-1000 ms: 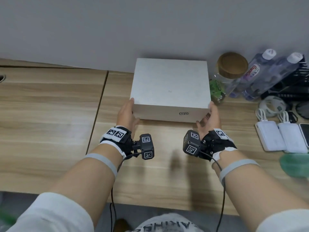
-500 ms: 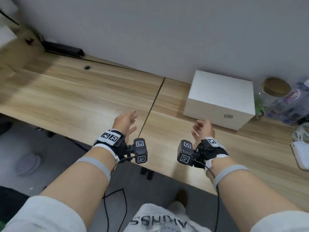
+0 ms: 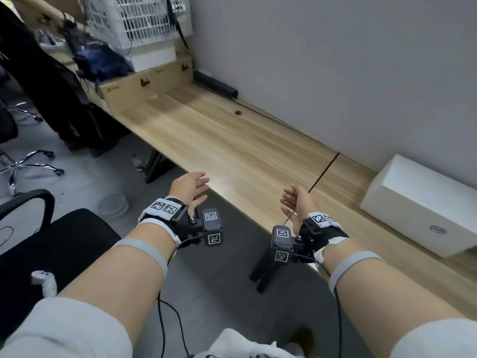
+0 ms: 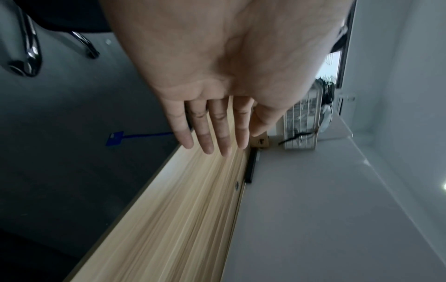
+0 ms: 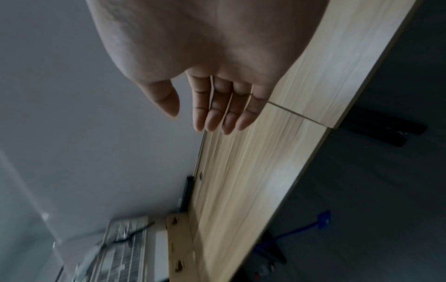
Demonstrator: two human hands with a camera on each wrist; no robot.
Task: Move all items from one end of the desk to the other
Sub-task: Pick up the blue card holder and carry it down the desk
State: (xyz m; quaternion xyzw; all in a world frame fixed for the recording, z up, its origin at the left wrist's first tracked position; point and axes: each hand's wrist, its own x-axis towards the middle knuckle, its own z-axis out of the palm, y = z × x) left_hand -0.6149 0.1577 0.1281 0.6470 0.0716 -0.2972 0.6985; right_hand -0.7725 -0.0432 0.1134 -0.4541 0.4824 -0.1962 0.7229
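A white box point(image 3: 423, 202) stands on the wooden desk point(image 3: 232, 140) at the right, against the wall. My left hand point(image 3: 192, 188) hovers at the desk's front edge, well left of the box, fingers straight and empty; the left wrist view shows its fingers point(image 4: 212, 129) spread over the desk point(image 4: 188, 209). My right hand point(image 3: 294, 202) floats over the front edge near the desk seam, palm turned inward, fingers relaxed and empty. In the right wrist view its fingers point(image 5: 224, 114) hang loose above the desk point(image 5: 253, 181).
A cardboard box point(image 3: 144, 86) with a white wire basket point(image 3: 139, 19) on top blocks the desk's far end. A black bar point(image 3: 216, 85) lies along the wall near a cable hole point(image 3: 238, 112). Office chairs point(image 3: 25, 161) and a desk leg point(image 3: 268, 267) stand on the floor.
Both hands let go of the white box and drew back left along the desk's front edge. The view swung left, so the box now lies at the right and the bottles are out of view.
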